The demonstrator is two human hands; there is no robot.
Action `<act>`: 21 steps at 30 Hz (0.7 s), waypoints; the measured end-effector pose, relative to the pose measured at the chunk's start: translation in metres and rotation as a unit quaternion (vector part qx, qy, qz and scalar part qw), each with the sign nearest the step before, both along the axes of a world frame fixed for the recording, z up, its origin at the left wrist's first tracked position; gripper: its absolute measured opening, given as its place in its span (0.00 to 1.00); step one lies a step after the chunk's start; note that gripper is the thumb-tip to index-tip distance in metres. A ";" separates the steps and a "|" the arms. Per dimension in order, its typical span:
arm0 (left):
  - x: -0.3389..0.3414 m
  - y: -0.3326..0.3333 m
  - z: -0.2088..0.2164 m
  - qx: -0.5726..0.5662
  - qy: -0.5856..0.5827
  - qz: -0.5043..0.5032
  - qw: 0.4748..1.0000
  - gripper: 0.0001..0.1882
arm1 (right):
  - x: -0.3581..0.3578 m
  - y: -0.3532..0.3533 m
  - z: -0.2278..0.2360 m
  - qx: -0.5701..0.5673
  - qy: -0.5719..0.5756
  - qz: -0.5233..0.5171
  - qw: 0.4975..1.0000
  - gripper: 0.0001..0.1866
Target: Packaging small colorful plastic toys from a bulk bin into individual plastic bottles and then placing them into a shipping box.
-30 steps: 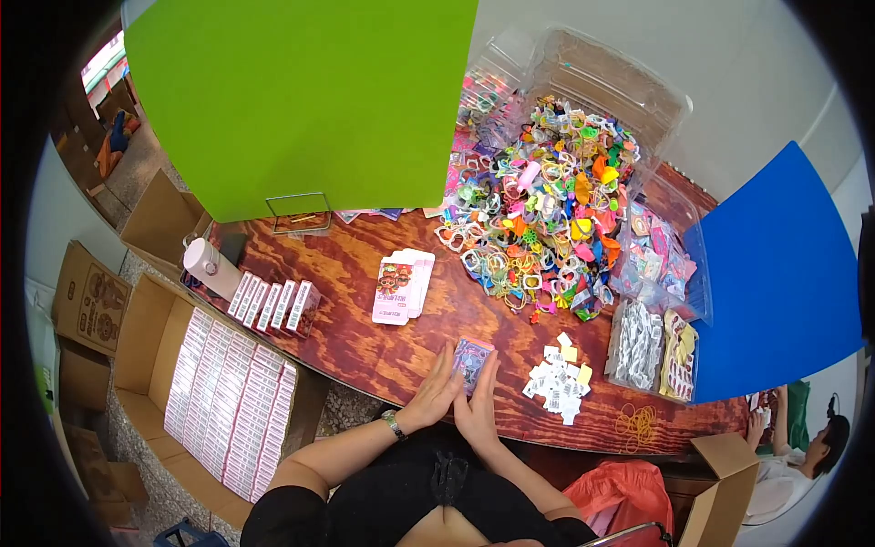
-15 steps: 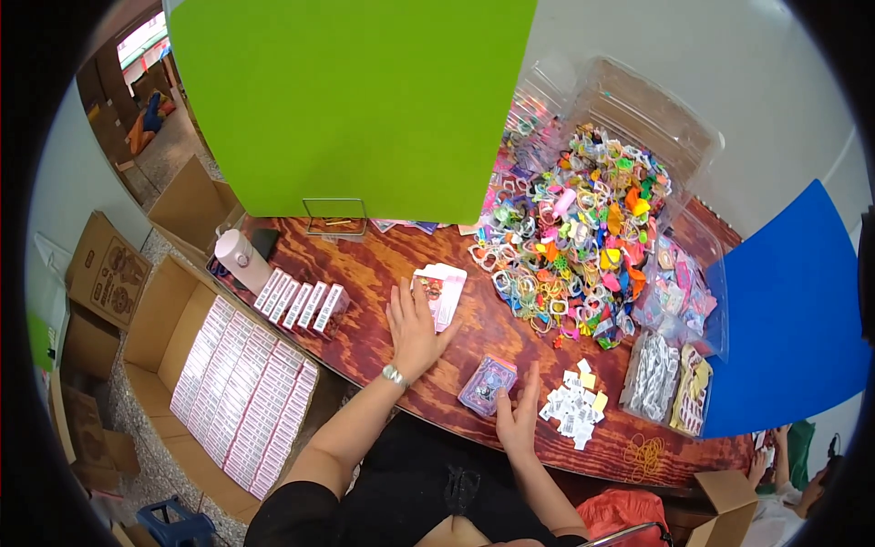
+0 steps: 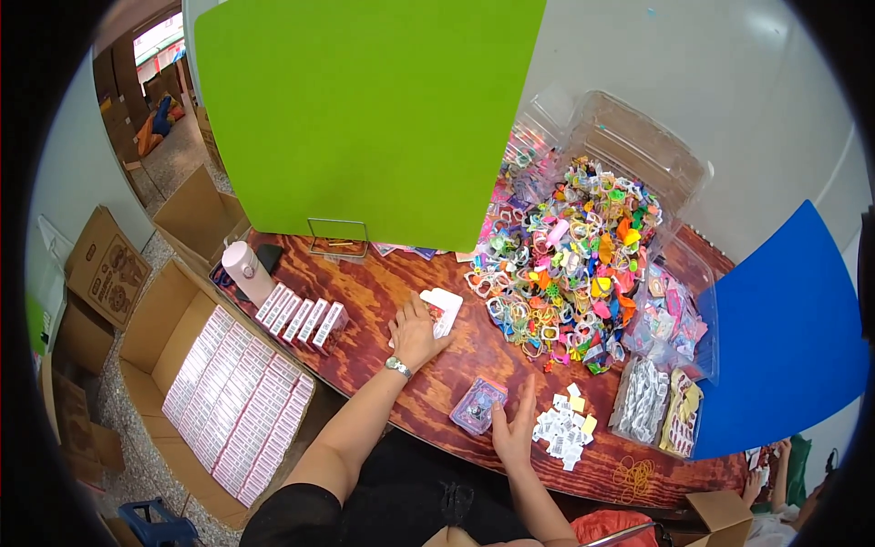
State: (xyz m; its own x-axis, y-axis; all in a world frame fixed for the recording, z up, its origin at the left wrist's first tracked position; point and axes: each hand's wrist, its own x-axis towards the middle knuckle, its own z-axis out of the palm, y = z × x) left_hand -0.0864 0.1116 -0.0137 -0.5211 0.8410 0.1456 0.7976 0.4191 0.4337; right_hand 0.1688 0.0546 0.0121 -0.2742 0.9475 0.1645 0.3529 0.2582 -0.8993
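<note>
My left hand (image 3: pixel 416 335) lies flat with fingers stretched over some flattened white and pink cartons (image 3: pixel 445 308) in the middle of the table, hiding much of them. A watch sits on that wrist. My right hand (image 3: pixel 516 430) rests on its edge, fingers extended and thumb apart, holding nothing. Its thumb is beside a small stack of purple patterned cards (image 3: pixel 478 407); whether it touches them I cannot tell. To the right of this hand lies a loose pile of small white and yellow printed tags (image 3: pixel 561 428).
A big heap of colourful small trinkets (image 3: pixel 565 273) covers the back right. Filled pink boxes (image 3: pixel 301 314) stand in a row near a pink bottle (image 3: pixel 246 272). At left a cardboard carton (image 3: pixel 146 401) holds many boxes. Rubber bands (image 3: pixel 634 476) lie front right; a green panel (image 3: pixel 365 118) rises behind.
The whole view has shifted slightly, so the table appears lower. My left hand has slid a little further over the flattened cartons, covering more of them. My right hand stays beside the cards.
</note>
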 end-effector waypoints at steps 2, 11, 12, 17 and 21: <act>-0.003 0.002 -0.004 -0.006 -0.022 -0.005 1.000 0.66 | 0.001 -0.002 0.000 0.000 0.021 -0.001 1.000 0.43; 0.012 -0.024 0.042 0.183 -0.035 -0.045 0.981 0.62 | 0.001 0.004 0.033 0.139 -0.081 0.008 0.987 0.37; 0.016 -0.028 0.047 0.206 -0.078 -0.078 0.972 0.60 | -0.003 0.007 0.042 0.139 -0.080 0.007 0.987 0.37; 0.047 -0.046 0.078 0.311 -0.145 -0.142 0.929 0.43 | -0.028 0.028 0.064 0.341 -0.081 0.061 0.935 0.33; 0.059 -0.058 0.082 0.329 -0.173 -0.157 0.915 0.37 | -0.041 0.036 0.069 0.427 -0.099 0.032 0.898 0.31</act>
